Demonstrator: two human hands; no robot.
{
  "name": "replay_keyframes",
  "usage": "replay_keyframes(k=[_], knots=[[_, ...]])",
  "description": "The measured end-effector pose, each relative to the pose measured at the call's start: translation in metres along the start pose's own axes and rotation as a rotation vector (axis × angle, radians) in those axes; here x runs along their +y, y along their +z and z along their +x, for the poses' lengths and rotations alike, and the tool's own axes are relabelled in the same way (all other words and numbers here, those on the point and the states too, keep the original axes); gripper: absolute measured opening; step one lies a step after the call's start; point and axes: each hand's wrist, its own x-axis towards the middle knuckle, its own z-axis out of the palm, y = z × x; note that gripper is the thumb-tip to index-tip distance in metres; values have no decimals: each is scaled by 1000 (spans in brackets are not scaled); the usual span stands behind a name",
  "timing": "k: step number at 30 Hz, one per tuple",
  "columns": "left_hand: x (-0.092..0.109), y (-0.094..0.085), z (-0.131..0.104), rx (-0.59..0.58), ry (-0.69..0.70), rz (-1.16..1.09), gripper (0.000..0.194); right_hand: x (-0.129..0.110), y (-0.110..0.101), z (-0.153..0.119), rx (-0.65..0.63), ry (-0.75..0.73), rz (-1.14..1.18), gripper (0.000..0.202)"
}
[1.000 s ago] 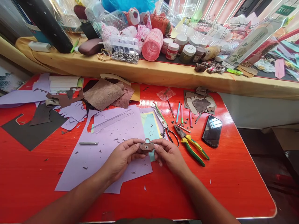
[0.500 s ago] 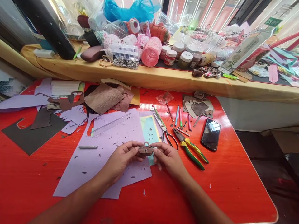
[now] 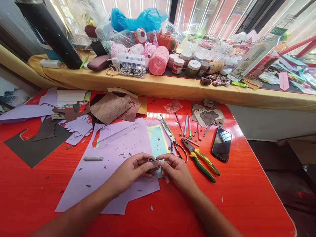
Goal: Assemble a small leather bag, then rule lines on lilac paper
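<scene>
A tiny brown leather bag with a small loop handle is held above the purple paper. My left hand is closed on it, thumb over its front. My right hand pinches its right end between thumb and index finger. The bag is turned at an angle, with its side toward me. Right of my hands lie scissors and green-yellow pliers. A metal rod lies on the paper to the left.
A phone lies right of the pliers on the red table. Pens, leather pieces and a clear ruler are farther back. Jars and a tilted bottle stand on the ledge behind.
The little bag has been turned from facing front to an angled side view, and my left thumb has moved across its front. The camera view has shifted slightly.
</scene>
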Motion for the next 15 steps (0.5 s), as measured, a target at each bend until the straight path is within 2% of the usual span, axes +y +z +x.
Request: replay_keyframes(k=[5,9,15], knots=[[3,0,2,-19,33,84,44,0,0,-1,14,-7,-3,50],[10,-8,7,69,144,189,34,2,-2,-3,43,-2,28,50],[41,-22,19,163,219,344,29,3,-1,-5,40,-12,-6,49]])
